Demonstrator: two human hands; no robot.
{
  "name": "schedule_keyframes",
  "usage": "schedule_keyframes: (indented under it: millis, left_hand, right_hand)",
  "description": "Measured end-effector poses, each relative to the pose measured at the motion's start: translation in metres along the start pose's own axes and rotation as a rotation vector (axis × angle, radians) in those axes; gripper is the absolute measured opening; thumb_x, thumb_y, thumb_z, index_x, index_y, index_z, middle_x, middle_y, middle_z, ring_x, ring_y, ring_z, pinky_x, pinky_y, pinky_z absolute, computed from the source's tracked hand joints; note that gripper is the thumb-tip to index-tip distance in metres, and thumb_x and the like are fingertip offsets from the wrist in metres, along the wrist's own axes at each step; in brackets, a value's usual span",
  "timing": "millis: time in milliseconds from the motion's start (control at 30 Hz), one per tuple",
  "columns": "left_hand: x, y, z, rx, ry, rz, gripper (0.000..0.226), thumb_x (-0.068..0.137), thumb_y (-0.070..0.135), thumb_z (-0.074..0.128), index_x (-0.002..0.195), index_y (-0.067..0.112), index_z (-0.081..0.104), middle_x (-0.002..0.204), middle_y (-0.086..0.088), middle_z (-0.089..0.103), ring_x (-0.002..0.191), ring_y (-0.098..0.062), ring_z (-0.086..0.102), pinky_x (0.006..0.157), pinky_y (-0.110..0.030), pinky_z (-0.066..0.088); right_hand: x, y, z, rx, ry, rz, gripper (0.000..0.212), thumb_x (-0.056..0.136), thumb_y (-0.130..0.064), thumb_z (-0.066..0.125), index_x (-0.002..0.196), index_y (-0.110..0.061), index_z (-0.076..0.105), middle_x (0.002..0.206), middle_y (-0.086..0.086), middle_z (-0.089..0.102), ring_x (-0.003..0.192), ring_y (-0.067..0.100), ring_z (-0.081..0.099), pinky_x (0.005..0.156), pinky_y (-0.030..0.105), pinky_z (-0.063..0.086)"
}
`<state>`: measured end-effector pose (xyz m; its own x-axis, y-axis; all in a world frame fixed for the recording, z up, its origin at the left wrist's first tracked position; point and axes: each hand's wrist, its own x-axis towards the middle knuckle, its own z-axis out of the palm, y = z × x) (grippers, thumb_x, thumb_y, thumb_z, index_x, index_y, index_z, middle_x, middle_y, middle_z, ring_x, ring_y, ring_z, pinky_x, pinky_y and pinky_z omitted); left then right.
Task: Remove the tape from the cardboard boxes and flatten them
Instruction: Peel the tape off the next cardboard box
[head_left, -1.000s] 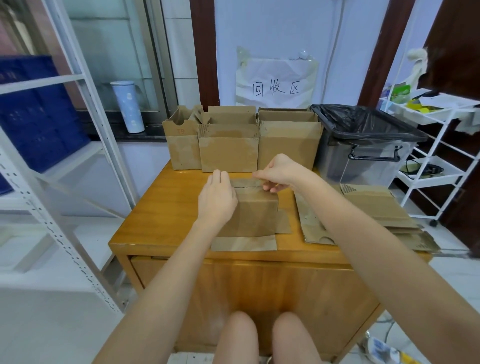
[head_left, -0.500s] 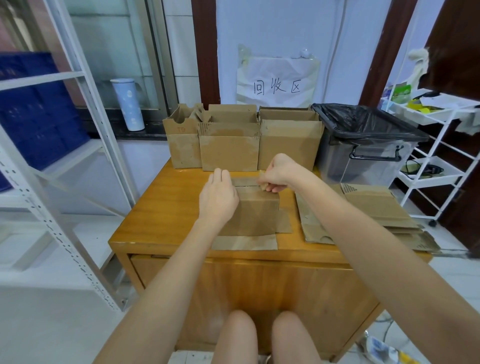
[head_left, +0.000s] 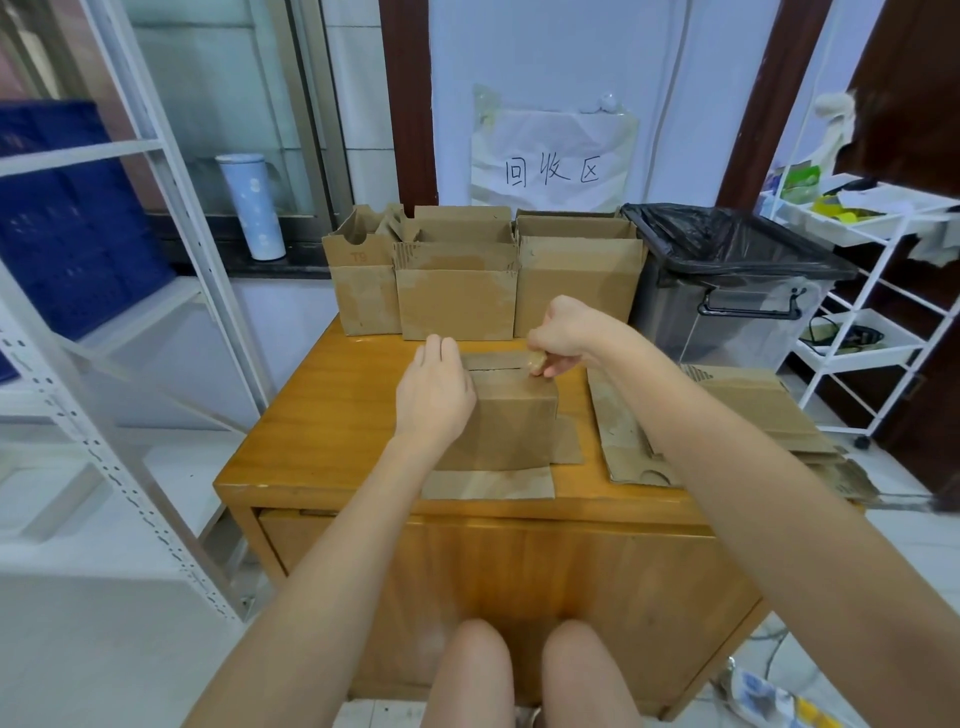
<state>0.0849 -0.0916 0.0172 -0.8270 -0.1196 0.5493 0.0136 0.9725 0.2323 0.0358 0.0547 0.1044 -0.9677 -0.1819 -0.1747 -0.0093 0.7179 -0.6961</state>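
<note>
Right hand (head_left: 563, 332) lifted, pinching tape (head_left: 536, 360); wall sign (head_left: 553, 161) reads 回收区.

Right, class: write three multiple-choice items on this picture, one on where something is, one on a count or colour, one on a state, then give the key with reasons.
1. Where do the flattened boxes lie?
A. on the table's right side
B. inside the bin
C. on the floor

2. How many upright boxes stand in the row at the table's far edge?
A. one
B. three
C. six

3. What is the right hand doing?
A. resting open on the table
B. pinching tape at the box top
C. holding a cup

Key: 1 A, the pile lies on the table beside the right forearm. 2 B, three stand side by side. 3 B, its fingers pinch the tape on the middle box, which the left hand steadies.
</note>
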Motion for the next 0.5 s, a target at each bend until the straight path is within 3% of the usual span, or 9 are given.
schedule_keyframes:
  millis: [133,300,400,500]
  left_hand:
    - [-0.001,0.0,0.001,0.0,-0.004,0.006,0.014,0.098,0.011,0.037,0.105,0.006,0.048,0.107,-0.009,0.049,0.097,-0.022,0.046,0.068,-0.024,0.026]
    - [0.0,0.0,0.001,0.011,-0.005,0.0,0.015,0.098,0.011,0.036,0.105,0.005,0.047,0.108,-0.01,0.049,0.098,-0.023,0.046,0.069,-0.024,0.027]
    - [0.0,0.002,0.0,0.016,-0.005,0.001,0.015,0.098,0.012,0.036,0.106,0.005,0.048,0.108,-0.01,0.049,0.098,-0.023,0.047,0.069,-0.024,0.028]
    - [0.0,0.003,0.0,0.018,-0.011,0.001,0.015,0.098,0.012,0.036,0.105,0.006,0.048,0.108,-0.01,0.049,0.098,-0.022,0.047,0.068,-0.024,0.028]
  right_hand:
    - [-0.001,0.007,-0.015,0.005,-0.001,0.011,0.033,0.095,-0.016,0.059,0.118,0.006,0.053,0.098,0.018,0.068,0.059,0.015,0.062,0.042,0.018,0.051]
    - [-0.002,0.011,-0.02,0.007,-0.02,0.015,0.04,0.085,-0.037,0.07,0.102,-0.003,0.06,0.081,0.005,0.059,0.058,0.011,0.055,0.051,0.018,0.05]
    - [0.0,0.014,-0.009,-0.057,-0.002,-0.001,0.032,0.085,-0.036,0.071,0.078,-0.011,0.053,0.078,-0.001,0.052,0.06,0.01,0.051,0.045,0.017,0.043]
    - [0.005,0.016,0.003,-0.098,0.05,0.002,0.036,0.082,-0.029,0.075,0.069,-0.013,0.045,0.078,0.0,0.051,0.056,0.014,0.046,0.049,0.021,0.041]
